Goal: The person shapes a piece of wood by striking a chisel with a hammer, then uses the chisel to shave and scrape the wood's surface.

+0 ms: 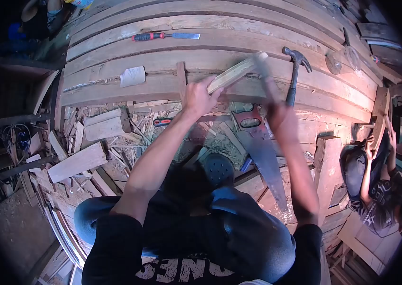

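Note:
My left hand [199, 98] is wrapped round the near end of a short wooden block [237, 73], held at a slant above the planks. My right hand [282, 124], smeared by motion, is closed on a long narrow tool [268, 83]. The tool's blurred upper end meets or passes close to the block's far end; its kind cannot be made out. Just right of it lies a claw hammer [295, 78], its handle end close to my right hand. Below that hand is a handsaw [263, 154] with a red handle.
Wide planks [163, 59] form the work surface, with a red-handled chisel [168, 36] and a curled pale piece [132, 76] on them. Offcuts [80, 161] and shavings litter the floor. Another person [376, 190] handles wood at right; someone else sits at upper left.

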`<state>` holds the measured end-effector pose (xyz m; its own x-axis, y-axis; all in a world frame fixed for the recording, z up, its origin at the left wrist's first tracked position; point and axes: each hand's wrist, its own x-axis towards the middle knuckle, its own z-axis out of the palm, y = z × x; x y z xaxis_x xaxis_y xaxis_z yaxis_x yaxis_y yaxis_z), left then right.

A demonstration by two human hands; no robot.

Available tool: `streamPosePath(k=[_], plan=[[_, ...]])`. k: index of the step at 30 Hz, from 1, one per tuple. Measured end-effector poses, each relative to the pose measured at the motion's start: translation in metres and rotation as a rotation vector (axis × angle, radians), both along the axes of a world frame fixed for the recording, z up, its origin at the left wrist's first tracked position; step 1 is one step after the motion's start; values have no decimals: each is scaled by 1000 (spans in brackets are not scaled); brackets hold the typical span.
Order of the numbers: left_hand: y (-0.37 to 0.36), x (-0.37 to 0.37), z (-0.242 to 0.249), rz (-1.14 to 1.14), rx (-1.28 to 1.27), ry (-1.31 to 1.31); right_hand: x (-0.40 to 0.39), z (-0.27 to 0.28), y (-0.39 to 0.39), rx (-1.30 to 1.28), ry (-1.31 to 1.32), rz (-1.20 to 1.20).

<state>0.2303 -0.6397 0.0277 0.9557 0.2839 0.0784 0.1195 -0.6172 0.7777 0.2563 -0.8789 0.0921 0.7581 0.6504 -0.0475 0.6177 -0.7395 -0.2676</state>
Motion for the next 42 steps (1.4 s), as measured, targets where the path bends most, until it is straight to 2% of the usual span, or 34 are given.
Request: streamPosePath(k=[2,3,4,5,6,7,9,11,12,14,15,17,18,19,21,22,23,26,27,29,31,34,35,37,39,41,42], plan=[[-1,1,-1,-4,1,-10,16,-1,-5,-5,129,-149],[2,4,-8,-24,70,-132,8,4,3,-1,114,-154],[2,1,-16,-42,129,-237,-18,10,12,18,-37,2],[2,0,-14,-48,122,-235,-33,13,17,36,-185,158],[3,2,-13,-33,70,-202,-18,12,10,-2,-79,72],[3,2,-12,-12,15,-167,-3,10,7,-9,-79,69],[-1,-4,-8,-7,28,-106,23,8,5,-10,47,-130],[3,1,-12,-38,73,-207,27,11,9,3,92,-232],[3,1,-4,-56,83,-75,10,13,12,-8,41,-129],[5,3,-5,-58,76,-105,-17,15,18,-26,-53,76],[6,2,-7,-53,66,-134,-4,15,16,-28,-47,79],[3,-5,-11,-34,71,-127,37,18,10,-142,37,-273],[0,-8,-11,-31,78,-125,31,18,11,-63,102,-278],[3,-1,-10,-36,95,-140,17,16,16,-54,92,-280],[1,-2,-8,-29,59,-122,-24,9,19,35,3,-13],[2,-2,-8,-22,28,-105,-18,8,17,42,-98,16],[1,-2,-9,-25,25,-99,-10,5,14,39,-91,14],[1,0,-8,-4,34,-98,17,-3,10,-23,66,-235],[4,2,-8,-7,42,-108,6,-3,15,-13,57,-238],[4,-2,-7,-27,90,-50,-37,-2,22,55,-89,53],[4,2,-9,-27,61,-65,-5,-8,11,93,-84,3],[0,-5,-11,-5,46,-82,21,-18,1,7,56,-161],[1,0,-9,-4,68,-106,10,-14,9,12,45,-166],[3,0,-4,-34,75,-10,-31,2,24,113,-33,-1],[3,1,-10,-18,32,-107,5,8,21,12,37,-60],[-1,-5,-12,-1,41,-70,22,2,19,68,70,-317],[1,0,-10,0,63,-57,-1,-7,20,-3,51,-127]])
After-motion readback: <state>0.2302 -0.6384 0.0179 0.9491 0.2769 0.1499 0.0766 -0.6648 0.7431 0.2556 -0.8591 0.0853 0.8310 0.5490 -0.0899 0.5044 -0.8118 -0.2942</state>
